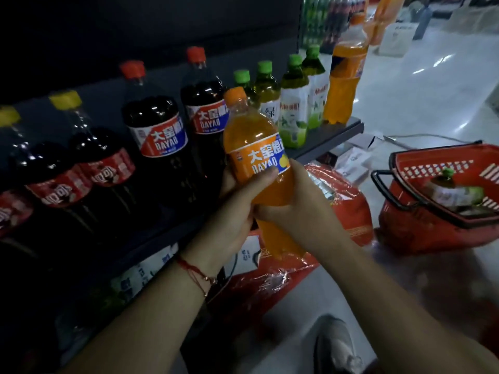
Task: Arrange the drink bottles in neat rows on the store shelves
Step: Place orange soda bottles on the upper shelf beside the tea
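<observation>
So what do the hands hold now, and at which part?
Both hands grip one orange soda bottle: the left hand and the right hand wrap its middle, just below the label.

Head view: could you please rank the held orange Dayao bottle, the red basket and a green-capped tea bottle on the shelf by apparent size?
1. Red basket, partly cut off at the frame edge.
2. Orange Dayao bottle, held in both hands; nearness to the camera inflates it.
3. Green-capped tea bottle, farther away.

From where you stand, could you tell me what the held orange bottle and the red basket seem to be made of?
Orange bottle: likely clear glossy plastic, since the drink shows through and highlights glint; printed film label.
Red basket: apparently moulded plastic with a lattice wall and black handles, material unclear.
</observation>
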